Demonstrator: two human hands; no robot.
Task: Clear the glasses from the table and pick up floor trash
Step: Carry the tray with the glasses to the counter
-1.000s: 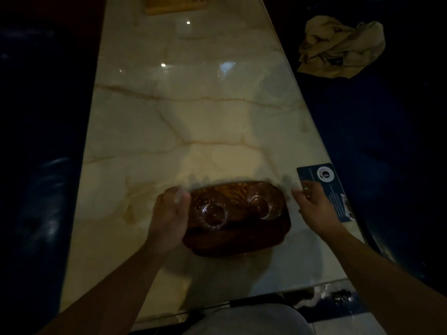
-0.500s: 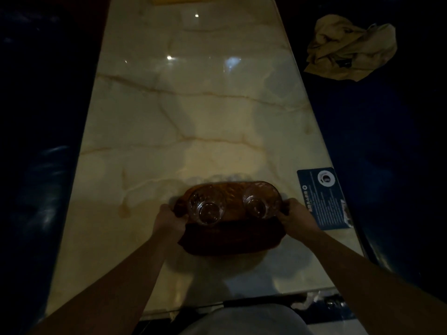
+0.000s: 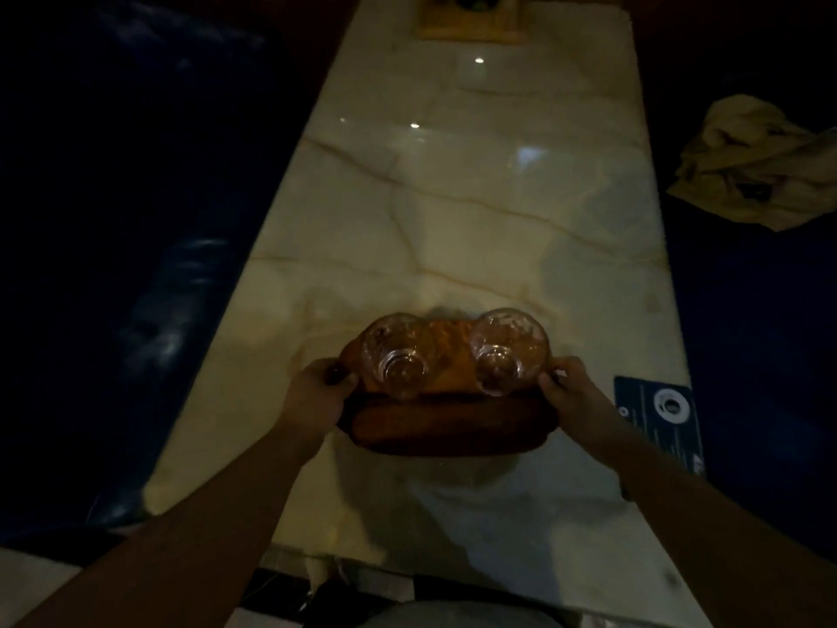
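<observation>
Glasses (image 3: 453, 351), 2 of them, sit upright side by side on the wooden tray (image 3: 446, 426) between both hands. Left hand (image 3: 317, 396) grips the tray's left end, right hand (image 3: 573, 394) clamps its right end. Clearing step looks underway; next comes a level carry, no tipping. Blue card (image 3: 659, 421) just beside the right hand: writing too small to read.
</observation>
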